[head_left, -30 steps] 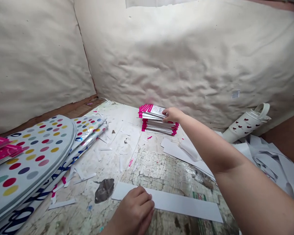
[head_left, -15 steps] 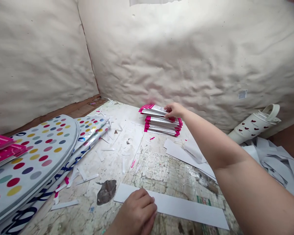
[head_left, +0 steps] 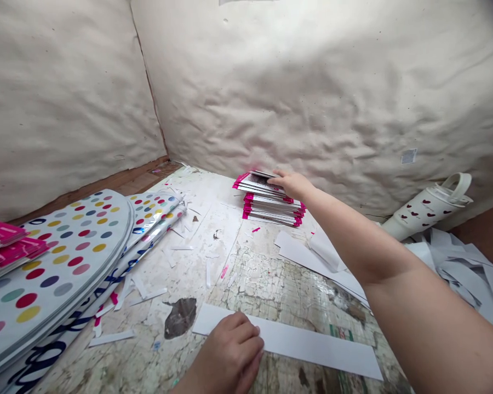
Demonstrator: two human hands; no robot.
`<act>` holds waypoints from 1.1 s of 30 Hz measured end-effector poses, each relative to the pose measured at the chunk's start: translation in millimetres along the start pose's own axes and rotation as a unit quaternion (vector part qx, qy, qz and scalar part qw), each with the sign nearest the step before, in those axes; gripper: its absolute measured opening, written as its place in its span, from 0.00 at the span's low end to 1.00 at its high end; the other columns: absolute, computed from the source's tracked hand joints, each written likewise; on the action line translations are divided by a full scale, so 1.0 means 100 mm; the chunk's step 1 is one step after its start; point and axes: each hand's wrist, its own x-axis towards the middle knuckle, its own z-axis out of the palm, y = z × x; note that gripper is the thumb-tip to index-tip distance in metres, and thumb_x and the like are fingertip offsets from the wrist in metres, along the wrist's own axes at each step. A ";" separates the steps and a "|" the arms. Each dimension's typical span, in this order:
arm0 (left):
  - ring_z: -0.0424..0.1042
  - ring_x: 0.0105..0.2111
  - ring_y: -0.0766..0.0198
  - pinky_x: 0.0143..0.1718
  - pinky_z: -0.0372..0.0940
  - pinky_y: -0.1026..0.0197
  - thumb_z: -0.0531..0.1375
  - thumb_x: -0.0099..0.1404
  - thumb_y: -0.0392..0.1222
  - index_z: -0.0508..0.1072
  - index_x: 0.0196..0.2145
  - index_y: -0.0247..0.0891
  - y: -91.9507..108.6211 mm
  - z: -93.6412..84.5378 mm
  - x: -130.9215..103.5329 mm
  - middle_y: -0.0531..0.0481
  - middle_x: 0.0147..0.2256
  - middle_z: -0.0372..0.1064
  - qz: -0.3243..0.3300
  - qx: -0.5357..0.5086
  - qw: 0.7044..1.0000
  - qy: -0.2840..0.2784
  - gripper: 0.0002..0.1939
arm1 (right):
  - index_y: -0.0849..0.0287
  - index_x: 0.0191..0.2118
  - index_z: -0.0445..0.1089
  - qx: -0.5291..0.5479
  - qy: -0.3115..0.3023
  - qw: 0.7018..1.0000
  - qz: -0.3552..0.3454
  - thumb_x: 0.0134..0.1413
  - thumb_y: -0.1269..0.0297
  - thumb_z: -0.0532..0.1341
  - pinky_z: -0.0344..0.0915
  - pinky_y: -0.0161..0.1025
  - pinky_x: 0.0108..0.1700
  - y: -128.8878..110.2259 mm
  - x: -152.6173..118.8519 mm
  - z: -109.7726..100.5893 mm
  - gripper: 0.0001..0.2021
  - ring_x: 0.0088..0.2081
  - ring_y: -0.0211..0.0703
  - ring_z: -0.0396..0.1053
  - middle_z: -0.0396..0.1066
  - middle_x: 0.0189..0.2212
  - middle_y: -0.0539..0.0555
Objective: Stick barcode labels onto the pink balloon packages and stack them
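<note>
A stack of pink-edged white cards (head_left: 271,210) stands at the back of the worn table, its upper part skewed to the left. My right hand (head_left: 290,183) reaches to the top of the stack and pinches the right end of a raised top card (head_left: 263,174). Near the front edge, my left hand (head_left: 236,350) rests with curled fingers on a long white paper strip (head_left: 312,347); whether it grips anything beneath is hidden.
Round polka-dot sheets (head_left: 74,246) lie at the left under more pink cards (head_left: 12,246). Loose white sheets (head_left: 312,260) lie behind the strip. A white tumbler (head_left: 427,208) and paper offcuts (head_left: 464,268) are at the right. Scraps dot the table (head_left: 197,235).
My right hand has risen slightly, and the top card's end has lifted and tilted off the stack. My left hand stays on the strip.
</note>
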 end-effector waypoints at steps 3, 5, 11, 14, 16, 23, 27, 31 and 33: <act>0.66 0.30 0.61 0.30 0.65 0.61 0.50 0.62 0.31 0.71 0.30 0.38 0.00 0.00 0.00 0.47 0.25 0.67 0.002 0.001 1.000 0.000 0.11 | 0.52 0.53 0.67 -0.004 -0.008 1.000 0.003 0.58 0.58 0.56 0.64 0.42 0.48 -0.07 -0.01 0.03 0.18 0.49 0.50 0.68 0.57 0.60 0.55; 0.66 0.29 0.61 0.30 0.65 0.61 0.50 0.62 0.31 0.71 0.30 0.38 0.00 0.00 0.00 0.47 0.25 0.67 0.004 0.001 1.000 0.002 0.10 | 0.52 0.53 0.67 -0.005 -0.003 1.000 0.006 0.57 0.55 0.57 0.64 0.41 0.48 -0.08 0.00 0.03 0.19 0.50 0.50 0.68 0.59 0.59 0.54; 0.66 0.29 0.61 0.30 0.65 0.61 0.51 0.62 0.31 0.70 0.28 0.38 0.00 0.01 0.00 0.48 0.25 0.66 -0.004 0.001 1.000 -0.001 0.10 | 0.52 0.52 0.67 -0.020 -0.001 1.000 0.004 0.53 0.53 0.60 0.63 0.38 0.44 -0.02 0.04 -0.01 0.21 0.49 0.49 0.67 0.62 0.57 0.53; 0.66 0.30 0.61 0.30 0.65 0.60 0.51 0.62 0.31 0.71 0.29 0.38 -0.01 0.02 0.00 0.47 0.25 0.67 -0.008 0.001 1.000 -0.007 0.10 | 0.53 0.52 0.66 -0.033 0.000 0.999 -0.008 0.53 0.54 0.60 0.63 0.38 0.42 0.00 0.04 -0.01 0.21 0.47 0.49 0.68 0.64 0.55 0.53; 0.66 0.30 0.61 0.31 0.65 0.60 0.51 0.62 0.31 0.71 0.29 0.38 -0.01 0.02 -0.01 0.47 0.25 0.67 -0.008 0.001 1.000 -0.005 0.10 | 0.54 0.52 0.66 -0.044 -0.001 0.999 -0.018 0.52 0.56 0.60 0.62 0.39 0.41 -0.02 0.03 -0.01 0.21 0.45 0.50 0.68 0.64 0.54 0.55; 0.66 0.30 0.61 0.31 0.66 0.60 0.50 0.62 0.31 0.72 0.28 0.38 0.00 0.01 -0.01 0.47 0.25 0.68 -0.007 -0.002 1.000 -0.004 0.12 | 0.57 0.56 0.59 -0.072 0.027 0.997 -0.005 0.55 0.72 0.52 0.60 0.41 0.38 -0.25 0.06 0.09 0.22 0.40 0.50 0.69 0.65 0.52 0.60; 0.66 0.31 0.61 0.31 0.66 0.59 0.51 0.61 0.30 0.71 0.29 0.37 0.00 0.00 0.01 0.47 0.26 0.68 -0.008 -0.002 1.000 -0.009 0.11 | 0.61 0.58 0.56 -0.064 0.054 0.994 0.070 0.53 0.78 0.50 0.62 0.42 0.36 -0.29 0.12 0.20 0.25 0.38 0.51 0.70 0.67 0.49 0.64; 0.67 0.31 0.61 0.32 0.67 0.59 0.51 0.61 0.30 0.72 0.31 0.37 -0.01 0.01 0.00 0.46 0.28 0.70 -0.003 -0.008 1.000 -0.013 0.11 | 0.60 0.53 0.64 -0.052 0.076 0.988 0.123 0.52 0.78 0.52 0.65 0.42 0.41 -0.21 0.01 0.07 0.21 0.42 0.52 0.70 0.70 0.46 0.62; 0.69 0.35 0.60 0.36 0.68 0.57 0.52 0.62 0.32 0.74 0.35 0.38 -0.03 -0.01 -0.04 0.45 0.31 0.72 -0.006 -0.022 1.000 0.004 0.10 | 0.58 0.52 0.65 -0.029 0.150 0.982 0.114 0.57 0.75 0.50 0.65 0.41 0.44 -0.20 -0.25 -0.13 0.18 0.45 0.50 0.70 0.70 0.48 0.59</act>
